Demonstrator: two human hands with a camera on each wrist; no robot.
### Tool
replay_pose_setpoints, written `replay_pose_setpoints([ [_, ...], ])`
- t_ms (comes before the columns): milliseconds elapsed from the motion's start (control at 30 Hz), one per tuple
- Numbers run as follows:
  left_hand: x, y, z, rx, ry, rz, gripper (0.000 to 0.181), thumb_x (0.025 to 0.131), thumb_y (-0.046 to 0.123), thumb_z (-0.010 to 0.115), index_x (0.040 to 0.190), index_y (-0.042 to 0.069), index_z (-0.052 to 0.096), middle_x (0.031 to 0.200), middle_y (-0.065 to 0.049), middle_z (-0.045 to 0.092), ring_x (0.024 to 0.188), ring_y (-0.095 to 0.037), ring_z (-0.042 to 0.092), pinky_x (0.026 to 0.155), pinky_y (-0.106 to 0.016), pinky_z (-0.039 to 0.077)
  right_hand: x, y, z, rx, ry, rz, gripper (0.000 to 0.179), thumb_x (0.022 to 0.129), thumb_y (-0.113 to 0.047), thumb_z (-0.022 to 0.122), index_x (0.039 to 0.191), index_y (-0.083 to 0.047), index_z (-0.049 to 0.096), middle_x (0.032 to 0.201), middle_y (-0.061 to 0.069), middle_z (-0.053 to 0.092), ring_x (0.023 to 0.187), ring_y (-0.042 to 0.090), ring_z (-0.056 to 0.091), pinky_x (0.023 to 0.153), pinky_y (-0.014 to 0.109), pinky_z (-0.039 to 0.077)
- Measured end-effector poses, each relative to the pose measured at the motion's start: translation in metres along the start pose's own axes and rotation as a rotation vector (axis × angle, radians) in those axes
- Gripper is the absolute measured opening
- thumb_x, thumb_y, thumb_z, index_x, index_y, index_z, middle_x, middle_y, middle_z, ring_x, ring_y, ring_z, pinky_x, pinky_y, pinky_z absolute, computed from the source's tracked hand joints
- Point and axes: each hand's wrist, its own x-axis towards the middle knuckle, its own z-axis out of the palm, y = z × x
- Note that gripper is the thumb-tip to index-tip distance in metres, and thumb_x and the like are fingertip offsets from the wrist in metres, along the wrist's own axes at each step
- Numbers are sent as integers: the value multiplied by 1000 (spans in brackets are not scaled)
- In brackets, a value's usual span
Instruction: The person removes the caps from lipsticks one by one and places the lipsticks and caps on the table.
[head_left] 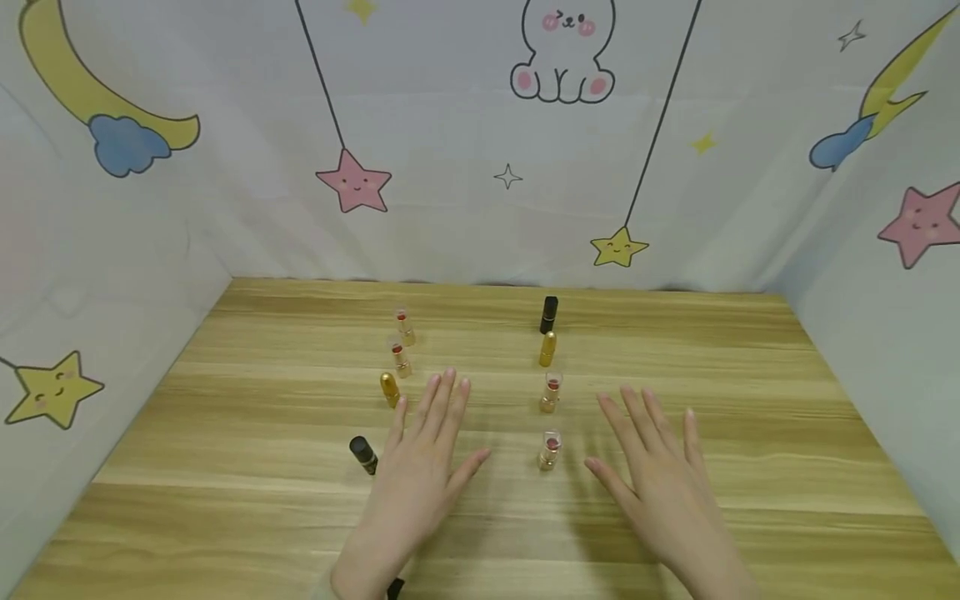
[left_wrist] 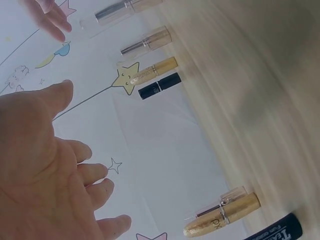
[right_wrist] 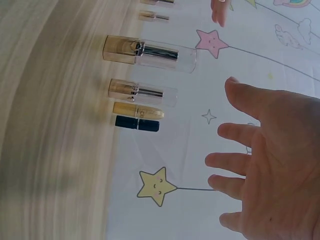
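Lipsticks stand on the wooden table in two columns. From back to front, the left column has two clear-capped lipsticks (head_left: 401, 360), a gold lipstick (head_left: 389, 389) and a black lipstick (head_left: 363, 455). In the right column are a black lipstick (head_left: 549, 315), a gold lipstick (head_left: 547, 349), and two clear-capped ones, the nearer lipstick (head_left: 550, 451) at the front. My left hand (head_left: 423, 458), fingers straight and holding nothing, lies just right of the left column, overlapping its front in the head view. My right hand (head_left: 660, 475), also empty with fingers spread, is right of the right column.
The table (head_left: 750, 375) ends at a white cloth backdrop (head_left: 450, 233) printed with stars, moons and a bear, which also rises along both sides. A small dark object (head_left: 395, 588) shows by the left wrist at the bottom edge.
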Motion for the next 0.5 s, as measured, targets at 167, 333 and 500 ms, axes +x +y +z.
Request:
replay_pose_setpoints([
  [167,1,-1,-5,-23,-5,-9,80,95,54,47,155,18,9,162,-2,8,151,-20,9,120,-53,13,5,-3,-2,-9,14,-25,68,94,-47,54,152,-26,26,158,10,29,149,28,17,120,51,-7],
  [333,1,-1,-9,-72,-1,-25,80,95,52,49,155,17,9,162,-3,7,151,-21,9,120,-53,14,10,-7,-6,-3,20,-46,66,94,-46,54,152,-25,28,156,11,32,147,33,22,120,53,-4],
  [500,2,-2,-14,-128,30,-34,79,96,51,48,156,18,8,162,-2,7,151,-21,8,120,-53,13,12,-12,-8,25,4,-54,66,94,-46,55,151,-25,29,156,11,32,146,34,24,121,52,-4],
])
